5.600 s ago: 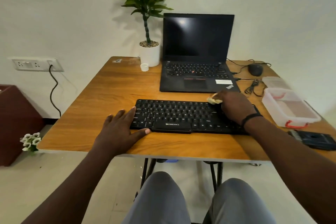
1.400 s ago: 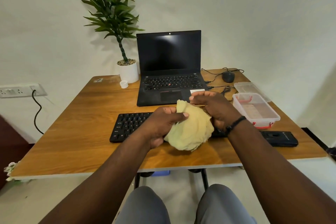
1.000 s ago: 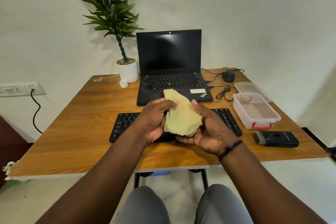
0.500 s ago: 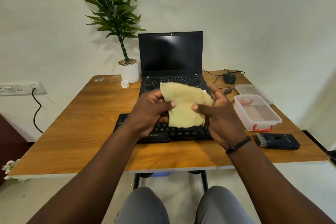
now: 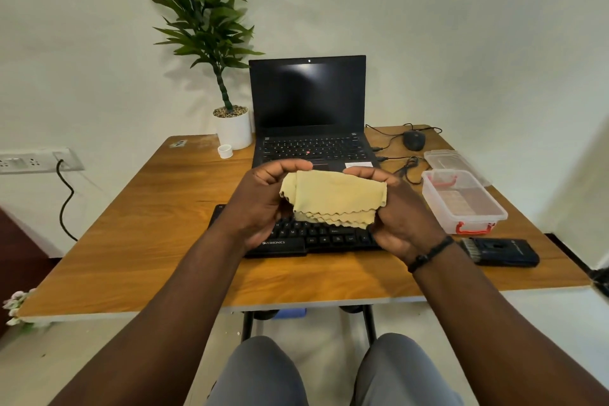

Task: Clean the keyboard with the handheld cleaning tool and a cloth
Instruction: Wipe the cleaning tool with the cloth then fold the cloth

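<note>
both hands are raised over the desk (image 5: 138,227) and hold the cloth (image 5: 333,199) between them. the left hand (image 5: 260,204) grips its left edge with curled fingers, and the right hand (image 5: 400,208) pinches its right edge under the thumb. the cloth is folded in layers, and its wavy cut edges hang down toward the keyboard (image 5: 313,237).

the keyboard lies directly under the hands and a little nearer to the person than the cloth, so i judge the coming move is mostly downward. its long axis runs left to right, parallel to the front edge of the desk. the hands cover most of it, and only the front key rows and the left end are visible. both hands seem about equally near to it (i cannot say that one is nearer).

the tool (image 5: 501,252) lies flat on the desk to the right of the keyboard, apart from it and nearer to the right hand.

on the front edge of the keyboard, the word "zebronics" can be read. the marks on the tool are too small to read.
</note>
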